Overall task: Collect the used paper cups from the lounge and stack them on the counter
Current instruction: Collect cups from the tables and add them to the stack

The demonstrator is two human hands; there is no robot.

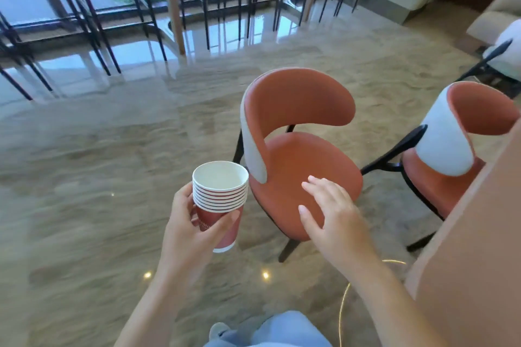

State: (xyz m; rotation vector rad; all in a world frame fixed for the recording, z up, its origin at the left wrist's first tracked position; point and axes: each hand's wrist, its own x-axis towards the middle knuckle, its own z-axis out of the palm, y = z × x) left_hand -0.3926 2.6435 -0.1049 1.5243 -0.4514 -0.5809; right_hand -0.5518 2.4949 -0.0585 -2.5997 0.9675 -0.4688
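Observation:
A stack of several nested red paper cups (220, 200) with white rims is upright in front of me, its top cup empty and white inside. My left hand (189, 225) grips the lower part of the stack, thumb across the front. My right hand (329, 214) hovers just right of the cups, fingers spread and holding nothing, above the seat of an orange chair.
An orange chair (298, 155) with a white-backed rest stands straight ahead, a second one (456, 144) to its right. A tan table edge (473, 234) fills the right side. Tall black stools (93, 22) line the window at the back. The floor is glossy marble.

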